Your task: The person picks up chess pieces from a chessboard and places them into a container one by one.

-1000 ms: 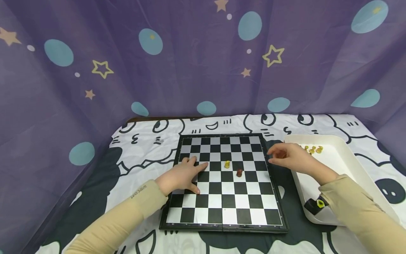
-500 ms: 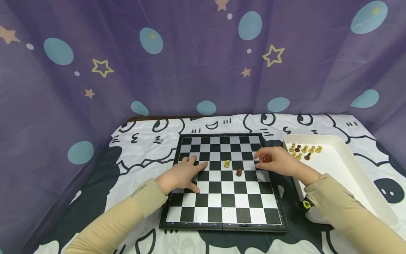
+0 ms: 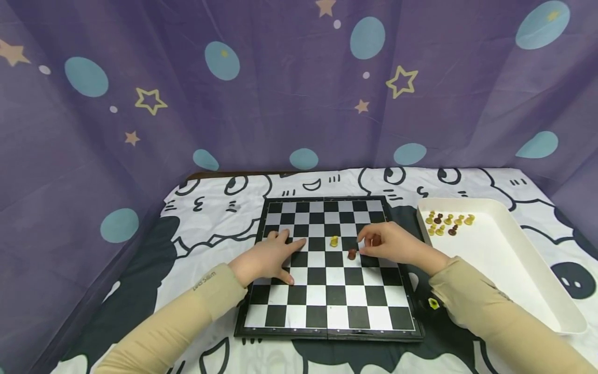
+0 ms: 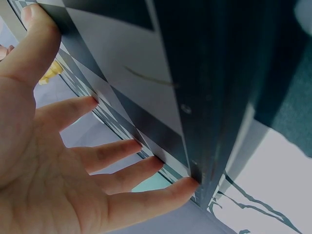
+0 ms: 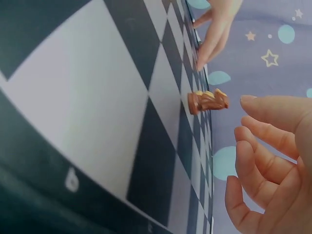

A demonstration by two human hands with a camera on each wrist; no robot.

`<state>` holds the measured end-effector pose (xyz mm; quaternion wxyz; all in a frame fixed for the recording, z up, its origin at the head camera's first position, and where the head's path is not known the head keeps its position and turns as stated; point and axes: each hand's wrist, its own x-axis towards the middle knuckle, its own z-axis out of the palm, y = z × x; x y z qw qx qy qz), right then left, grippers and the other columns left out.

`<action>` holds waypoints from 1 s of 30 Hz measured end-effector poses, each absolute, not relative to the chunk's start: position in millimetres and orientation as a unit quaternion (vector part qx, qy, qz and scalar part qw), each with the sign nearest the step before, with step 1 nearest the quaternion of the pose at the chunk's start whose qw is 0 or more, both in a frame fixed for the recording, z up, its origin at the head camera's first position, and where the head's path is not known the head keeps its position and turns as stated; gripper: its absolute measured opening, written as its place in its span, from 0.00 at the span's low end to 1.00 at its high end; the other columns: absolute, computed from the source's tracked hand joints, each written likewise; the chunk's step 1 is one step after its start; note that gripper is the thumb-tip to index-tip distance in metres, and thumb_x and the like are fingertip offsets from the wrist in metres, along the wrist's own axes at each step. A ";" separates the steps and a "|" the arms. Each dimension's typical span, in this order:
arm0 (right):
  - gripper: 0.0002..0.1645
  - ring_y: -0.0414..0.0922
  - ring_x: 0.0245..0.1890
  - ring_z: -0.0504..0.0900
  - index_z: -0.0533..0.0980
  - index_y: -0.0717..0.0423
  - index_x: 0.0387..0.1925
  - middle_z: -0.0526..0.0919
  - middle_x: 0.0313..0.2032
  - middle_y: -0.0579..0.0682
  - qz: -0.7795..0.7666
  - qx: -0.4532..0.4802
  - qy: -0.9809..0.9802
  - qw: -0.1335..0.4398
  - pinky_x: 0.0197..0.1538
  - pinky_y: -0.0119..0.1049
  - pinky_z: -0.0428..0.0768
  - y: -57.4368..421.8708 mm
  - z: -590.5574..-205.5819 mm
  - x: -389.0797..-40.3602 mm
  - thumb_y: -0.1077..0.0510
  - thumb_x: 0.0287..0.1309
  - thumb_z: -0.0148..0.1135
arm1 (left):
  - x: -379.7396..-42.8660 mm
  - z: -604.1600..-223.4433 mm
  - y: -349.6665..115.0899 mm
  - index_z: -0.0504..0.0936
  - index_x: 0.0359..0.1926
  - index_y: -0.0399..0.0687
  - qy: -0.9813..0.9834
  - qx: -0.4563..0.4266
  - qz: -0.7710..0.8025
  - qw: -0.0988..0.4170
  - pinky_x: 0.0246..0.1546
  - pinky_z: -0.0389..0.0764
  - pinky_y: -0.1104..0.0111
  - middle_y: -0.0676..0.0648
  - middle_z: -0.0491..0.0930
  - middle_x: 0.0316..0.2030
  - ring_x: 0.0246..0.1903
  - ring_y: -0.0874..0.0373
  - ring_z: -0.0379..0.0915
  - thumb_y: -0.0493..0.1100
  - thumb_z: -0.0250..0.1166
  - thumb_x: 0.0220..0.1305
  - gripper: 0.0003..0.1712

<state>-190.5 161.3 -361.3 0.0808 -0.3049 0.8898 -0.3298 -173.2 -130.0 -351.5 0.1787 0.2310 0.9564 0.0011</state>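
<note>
My left hand [image 3: 271, 257] rests with spread fingers on the left side of the chessboard [image 3: 317, 313]; in the left wrist view its fingertips [image 4: 187, 184] touch the squares and black rim. Right of the board's middle stands a brown chess knight [image 3: 352, 254]. Just beside it hovers my right hand [image 3: 390, 243], loosely bent, holding nothing. A small gap parts the thumb from the knight [image 5: 207, 102] in the right wrist view. One yellow chess piece [image 3: 334, 241] stands slightly farther back and to the left; its kind is too small to tell.
A white tray [image 3: 528, 283] lies right of the board, with several yellow chess pieces [image 3: 448, 219] and a few brown chess pieces [image 3: 452, 230] in its far left corner. A patterned cloth [image 3: 210, 208] covers the table, and a purple curtain [image 3: 280, 124] hangs behind.
From beside the tray, my right hand has moved left across the board to the brown knight. More pieces in the tray have come into sight. The left hand and both board pieces stay put.
</note>
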 end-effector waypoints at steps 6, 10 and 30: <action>0.09 0.36 0.24 0.72 0.80 0.57 0.38 0.78 0.25 0.43 -0.325 -0.305 0.891 0.090 0.29 0.31 0.73 153.9 -368.6 -192.6 0.63 0.54 0.66 | -173.3 -350.3 -129.3 0.60 0.71 0.57 0.956 0.230 -0.004 0.180 0.54 0.72 0.48 0.35 0.59 0.65 0.63 0.36 0.56 0.61 0.73 0.42 0.55; 0.09 0.36 0.23 0.72 0.80 0.58 0.38 0.77 0.24 0.43 -0.330 -0.310 0.886 0.098 0.29 0.31 0.73 150.1 -371.6 -193.5 0.63 0.54 0.66 | -172.7 -350.3 -129.3 0.60 0.71 0.57 0.957 0.229 -0.002 0.180 0.54 0.72 0.49 0.35 0.59 0.65 0.63 0.36 0.56 0.60 0.73 0.42 0.55; 0.03 0.33 0.22 0.71 0.80 0.55 0.33 0.79 0.23 0.41 -0.331 -0.320 0.883 0.090 0.28 0.29 0.72 143.4 -374.6 -190.1 0.63 0.55 0.64 | -172.5 -352.6 -129.6 0.61 0.71 0.57 0.957 0.233 -0.006 0.171 0.54 0.72 0.49 0.35 0.59 0.65 0.62 0.37 0.58 0.61 0.74 0.41 0.55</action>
